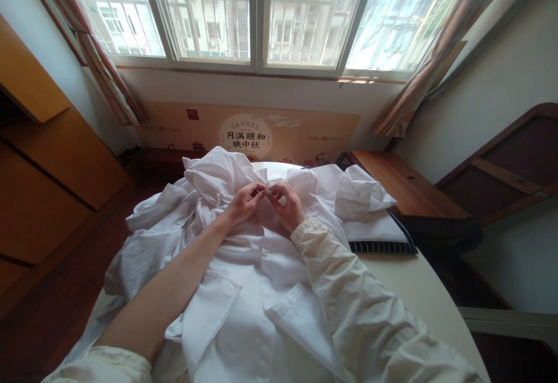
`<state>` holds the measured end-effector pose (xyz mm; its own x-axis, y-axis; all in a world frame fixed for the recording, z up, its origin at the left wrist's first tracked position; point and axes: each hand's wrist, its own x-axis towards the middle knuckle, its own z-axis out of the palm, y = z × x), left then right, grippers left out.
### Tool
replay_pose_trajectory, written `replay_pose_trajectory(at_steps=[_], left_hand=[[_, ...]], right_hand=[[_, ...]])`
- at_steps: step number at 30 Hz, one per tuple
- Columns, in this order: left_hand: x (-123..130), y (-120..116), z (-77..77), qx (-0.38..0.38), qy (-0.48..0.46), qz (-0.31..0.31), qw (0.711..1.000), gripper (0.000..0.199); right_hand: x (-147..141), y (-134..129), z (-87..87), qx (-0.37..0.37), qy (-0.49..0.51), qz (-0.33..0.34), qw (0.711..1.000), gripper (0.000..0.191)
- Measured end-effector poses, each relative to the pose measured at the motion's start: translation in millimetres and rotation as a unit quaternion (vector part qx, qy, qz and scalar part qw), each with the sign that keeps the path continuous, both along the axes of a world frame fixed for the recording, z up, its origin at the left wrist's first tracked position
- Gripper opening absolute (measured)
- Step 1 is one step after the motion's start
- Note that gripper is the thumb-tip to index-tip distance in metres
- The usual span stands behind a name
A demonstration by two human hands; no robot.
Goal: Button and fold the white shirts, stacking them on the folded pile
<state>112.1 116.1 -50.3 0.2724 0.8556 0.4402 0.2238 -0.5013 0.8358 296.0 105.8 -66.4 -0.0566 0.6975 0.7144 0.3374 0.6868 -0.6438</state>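
Note:
A white button-front coat (244, 325) with patch pockets lies spread over the table, its front placket running away from me down the middle. Near its upper end, my left hand (246, 201) pinches the fabric edge between thumb and fingers. Close beside it, my right hand (285, 204) pinches the same stretch of placket, fingertips almost touching those of the left. Whatever small part lies between the fingertips is hidden. A button (264, 252) shows lower on the placket. One sleeve (364, 191) is bunched at the right, and more white cloth (174, 208) is heaped at the left.
Under the coat is a pale round-edged table (431, 307), with a dark striped-edge pad (383, 247) on its right. A wooden desk (405, 179) stands behind at the right, cabinets (56, 168) at the left. Barred windows (300, 17) and a printed banner (244, 133) are ahead.

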Motion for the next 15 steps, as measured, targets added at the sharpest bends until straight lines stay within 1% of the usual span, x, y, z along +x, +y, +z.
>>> replay_pose_trajectory(at_steps=[2, 5, 6, 8, 10, 12, 15], left_hand=[[0.3, 0.2, 0.8, -0.016, -0.024, 0.003, 1.0, 0.033], [0.7, -1.8, 4.7, -0.032, -0.056, 0.004, 0.998, 0.035], [0.8, -3.0, 6.6, -0.029, -0.056, -0.003, 0.998, 0.035], [0.8, -5.6, 10.4, -0.01, -0.04, -0.023, 0.999, 0.032], [0.8, -7.7, 12.8, 0.02, -0.021, -0.034, 0.999, 0.028], [0.7, -8.7, 13.1, 0.05, -0.009, -0.019, 0.999, 0.022], [0.7, -8.2, 10.2, 0.091, 0.02, 0.027, 0.995, 0.016]], right_hand=[[0.6, 1.0, -2.0, 0.002, -0.007, -0.003, 1.0, 0.018], [1.3, 1.8, -4.6, -0.001, -0.027, -0.003, 1.0, 0.031], [1.5, 1.9, -5.1, -0.008, -0.029, -0.01, 0.999, 0.031], [2.3, 1.8, -5.2, -0.027, -0.021, -0.032, 0.999, 0.025], [3.1, 1.1, -3.8, -0.042, 0.002, -0.057, 0.998, 0.026], [3.6, 0.1, -1.6, -0.051, 0.031, -0.075, 0.995, 0.028], [3.8, -1.3, 1.5, -0.071, 0.076, -0.087, 0.991, 0.031]])
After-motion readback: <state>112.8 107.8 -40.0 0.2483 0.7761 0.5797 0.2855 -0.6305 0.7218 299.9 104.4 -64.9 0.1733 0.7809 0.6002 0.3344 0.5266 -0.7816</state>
